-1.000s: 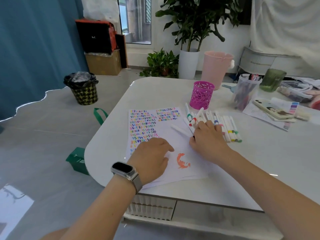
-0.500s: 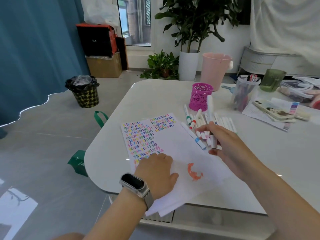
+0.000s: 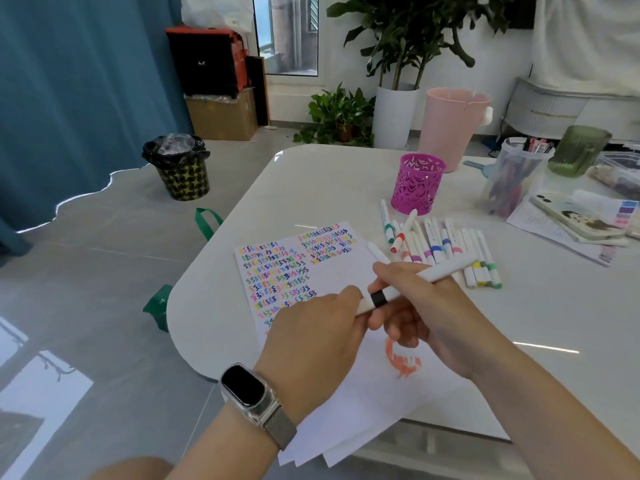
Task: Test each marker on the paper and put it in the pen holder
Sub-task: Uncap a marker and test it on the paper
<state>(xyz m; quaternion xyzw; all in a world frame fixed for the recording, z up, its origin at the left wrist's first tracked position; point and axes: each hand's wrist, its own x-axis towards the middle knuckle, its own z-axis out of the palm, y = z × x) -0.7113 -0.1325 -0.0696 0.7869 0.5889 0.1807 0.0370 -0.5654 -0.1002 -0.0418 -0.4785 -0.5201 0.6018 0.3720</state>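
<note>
Right hand (image 3: 436, 306): I hold the marker (image 3: 415, 282) by its barrel between curled fingers and thumb, raised above the sheet, so the body stays fixed while the other end is worked.
Left hand (image 3: 318, 327): my fingers close round the marker's near end, just past the black band; I judge this grip is for pulling off the cap, though the cap itself is hidden under the fingers.
Marker: it lies slanted across both hands, long white end pointing toward the spare markers (image 3: 446, 251); no tip is exposed, so I take it as not yet tested.
Paper (image 3: 346, 271): it sits directly beneath the hands, with rows of coloured squiggles on its far-left part and an orange scribble (image 3: 403, 362) near my right wrist; blank space between them is within reach for the next stroke.
Spare markers: they lie in a loose row on the table (image 3: 311, 188) beside the paper's far edge, close at hand for picking.
Pen holder (image 3: 417, 183): the pink perforated cup stands upright just behind that row; I cannot see inside it.
</note>
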